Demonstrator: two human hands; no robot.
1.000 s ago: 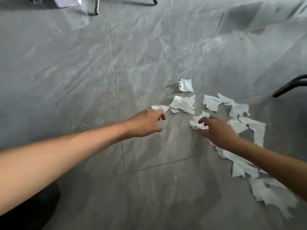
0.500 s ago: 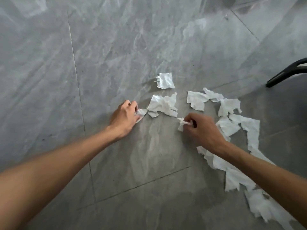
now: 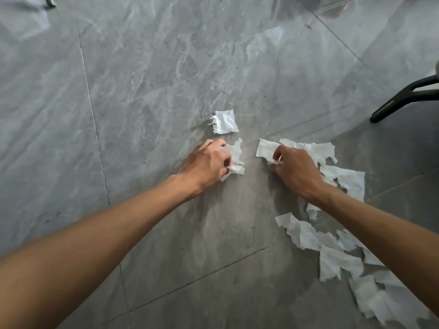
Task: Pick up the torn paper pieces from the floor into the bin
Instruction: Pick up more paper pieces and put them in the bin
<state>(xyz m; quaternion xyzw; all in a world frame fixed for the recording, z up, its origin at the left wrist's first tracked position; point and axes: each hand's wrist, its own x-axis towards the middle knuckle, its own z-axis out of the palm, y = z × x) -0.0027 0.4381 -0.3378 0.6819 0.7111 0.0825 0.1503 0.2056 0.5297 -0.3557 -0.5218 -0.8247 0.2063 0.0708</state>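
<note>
Both your hands were down on the grey tiled floor, well apart from each other with bare tile between them. Your left hand was curled over a crumpled paper piece, fingers closed on it; white scraps stuck out past the fingertips and under the thumb side, so that counted as a grip. Your right hand was pinching the near edge of a flat torn piece, fingers drawn together on the paper; a small wad also showed at the fingertips. One squarish scrap lay alone on the floor just beyond both hands, touching nothing. The rest of the torn paper sat to your right: a ragged sheet right behind the right hand, another beside your right wrist, and a long overlapping trail of pieces running under and alongside your right forearm toward the lower right corner. All of that was flat on the floor. A dark chair leg stood at the right edge, well clear of the paper. The bin did not show in the head view, so I couldn't tell where it was.
</note>
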